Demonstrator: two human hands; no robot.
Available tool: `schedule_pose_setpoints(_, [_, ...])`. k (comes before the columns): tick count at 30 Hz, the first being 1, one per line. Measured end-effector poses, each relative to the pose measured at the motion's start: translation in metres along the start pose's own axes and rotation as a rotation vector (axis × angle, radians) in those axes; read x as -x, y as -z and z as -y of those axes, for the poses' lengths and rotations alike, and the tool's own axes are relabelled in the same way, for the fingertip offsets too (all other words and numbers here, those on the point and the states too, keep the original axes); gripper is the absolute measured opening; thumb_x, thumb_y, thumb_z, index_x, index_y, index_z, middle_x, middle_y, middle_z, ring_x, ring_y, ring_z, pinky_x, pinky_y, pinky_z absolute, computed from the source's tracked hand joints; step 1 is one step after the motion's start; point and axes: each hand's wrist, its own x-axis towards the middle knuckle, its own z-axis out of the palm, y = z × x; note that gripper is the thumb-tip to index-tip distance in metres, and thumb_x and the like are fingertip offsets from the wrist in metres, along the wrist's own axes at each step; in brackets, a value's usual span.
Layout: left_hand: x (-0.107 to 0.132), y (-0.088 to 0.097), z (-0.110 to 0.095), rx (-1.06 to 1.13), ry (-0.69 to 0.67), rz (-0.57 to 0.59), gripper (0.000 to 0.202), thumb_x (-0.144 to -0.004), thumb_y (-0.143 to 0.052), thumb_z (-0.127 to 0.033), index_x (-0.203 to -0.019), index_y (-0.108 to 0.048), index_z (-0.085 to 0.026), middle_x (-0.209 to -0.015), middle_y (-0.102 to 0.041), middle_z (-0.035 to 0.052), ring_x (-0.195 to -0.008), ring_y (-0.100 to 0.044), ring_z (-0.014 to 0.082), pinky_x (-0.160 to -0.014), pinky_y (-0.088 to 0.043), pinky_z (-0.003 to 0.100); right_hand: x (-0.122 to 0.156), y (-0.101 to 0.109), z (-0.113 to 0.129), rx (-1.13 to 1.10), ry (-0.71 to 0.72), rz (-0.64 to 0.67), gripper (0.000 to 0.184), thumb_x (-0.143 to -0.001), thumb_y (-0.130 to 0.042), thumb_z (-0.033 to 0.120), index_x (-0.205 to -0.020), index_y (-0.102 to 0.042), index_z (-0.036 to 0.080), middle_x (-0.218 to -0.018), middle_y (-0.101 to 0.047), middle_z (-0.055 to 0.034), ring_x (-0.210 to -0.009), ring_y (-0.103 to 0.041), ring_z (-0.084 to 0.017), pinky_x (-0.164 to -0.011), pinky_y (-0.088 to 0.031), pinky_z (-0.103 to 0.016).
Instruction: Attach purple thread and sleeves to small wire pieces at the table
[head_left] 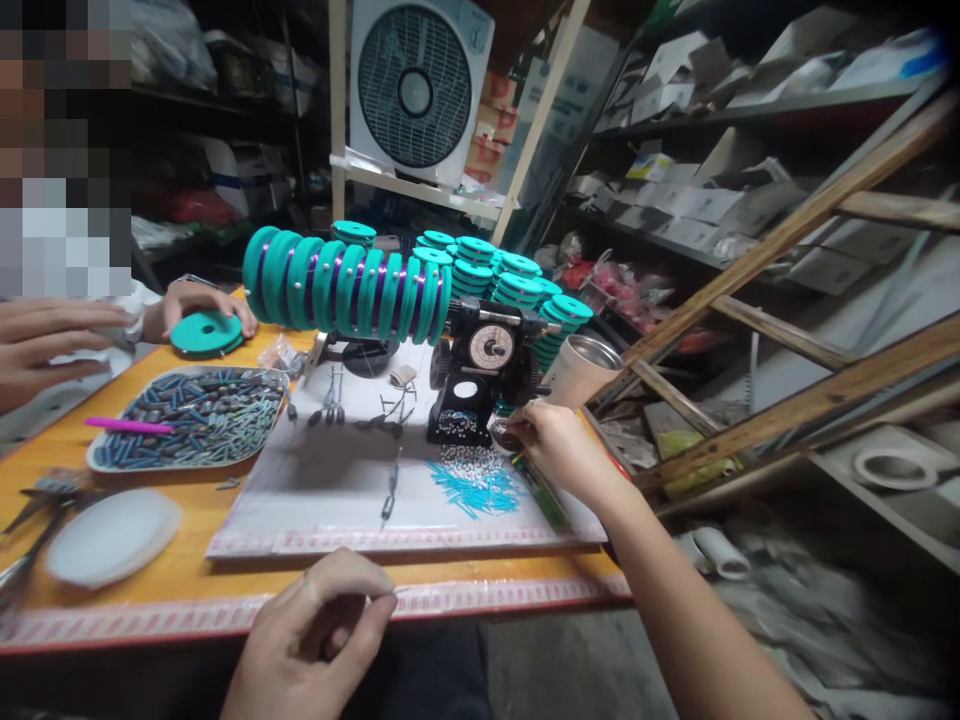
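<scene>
My left hand (pixel 315 630) is low in front of the table edge, thumb and forefinger pinched on a thin strand (pixel 402 590) whose far end I cannot make out. My right hand (pixel 559 445) reaches past the board's right side, fingertips pinched together at a small round dish (pixel 504 432); what they hold is hidden. Between the hands, on the white board (pixel 315 505), lie a pile of blue sticks (pixel 480 490) and small white beads (pixel 472 461). A dark weight on a line (pixel 388 500) lies left of them. Behind stands a black winding device (pixel 469 375) carrying a row of teal spools (pixel 345 285).
At left a tray (pixel 94 455) holds many dark and blue pieces, with a pink pen (pixel 127 426) on it. A white lid (pixel 112 535) and pliers (pixel 37 510) lie nearer. Another person's hand (pixel 199 300) rests on a teal spool. A cup (pixel 581 370) and wooden ladder (pixel 750 300) stand right.
</scene>
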Motion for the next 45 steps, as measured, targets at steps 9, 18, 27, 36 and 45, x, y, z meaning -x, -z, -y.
schedule_pose_setpoints(9, [0.0,0.0,0.001,-0.012,-0.045,-0.003,0.007,-0.095,-0.062,-0.022,-0.09,-0.064,-0.026,-0.078,-0.065,-0.0031,-0.068,-0.065,0.011,-0.057,-0.051,0.013,-0.005,-0.005,0.001,-0.057,0.071,-0.021,0.011,-0.095,-0.072,0.005,-0.09,-0.066,0.013,-0.098,-0.063,-0.0023,-0.089,-0.062,-0.018,-0.083,-0.055,-0.033])
schedule_pose_setpoints(18, [-0.003,-0.002,0.002,-0.004,-0.122,-0.001,0.009,-0.096,-0.061,-0.016,-0.094,-0.063,-0.025,-0.08,-0.066,-0.0036,-0.069,-0.065,0.0095,-0.056,-0.051,0.012,0.04,0.009,0.025,-0.185,0.119,-0.418,0.011,-0.093,-0.06,0.004,-0.091,-0.065,0.013,-0.088,-0.058,-0.0048,-0.077,-0.057,-0.02,-0.07,-0.047,-0.031])
schedule_pose_setpoints(27, [0.003,-0.001,-0.01,0.05,-0.281,0.005,0.016,-0.092,-0.063,-0.003,-0.099,-0.065,-0.018,-0.082,-0.067,0.0007,-0.076,-0.065,0.0103,-0.071,-0.055,0.017,0.148,-0.019,0.13,-0.766,0.147,-0.393,0.016,-0.101,-0.062,0.01,-0.108,-0.065,0.024,-0.085,-0.06,0.0028,-0.066,-0.06,-0.012,-0.06,-0.048,-0.019])
schedule_pose_setpoints(36, [0.01,0.003,-0.012,0.075,-0.271,0.019,0.02,-0.089,-0.064,0.002,-0.099,-0.065,-0.014,-0.084,-0.066,0.002,-0.079,-0.063,0.0103,-0.072,-0.054,0.019,0.153,-0.03,0.144,-0.825,0.077,-0.391,0.014,-0.102,-0.062,0.013,-0.108,-0.066,0.025,-0.083,-0.059,0.0029,-0.063,-0.06,-0.012,-0.055,-0.046,-0.019])
schedule_pose_setpoints(45, [0.012,0.004,-0.014,0.104,-0.249,0.051,0.02,-0.089,-0.063,0.002,-0.101,-0.066,-0.015,-0.086,-0.067,0.0037,-0.081,-0.064,0.0124,-0.074,-0.054,0.022,0.153,-0.034,0.145,-0.862,0.081,-0.342,0.012,-0.102,-0.061,0.014,-0.105,-0.066,0.025,-0.082,-0.059,0.003,-0.061,-0.057,-0.012,-0.053,-0.045,-0.02])
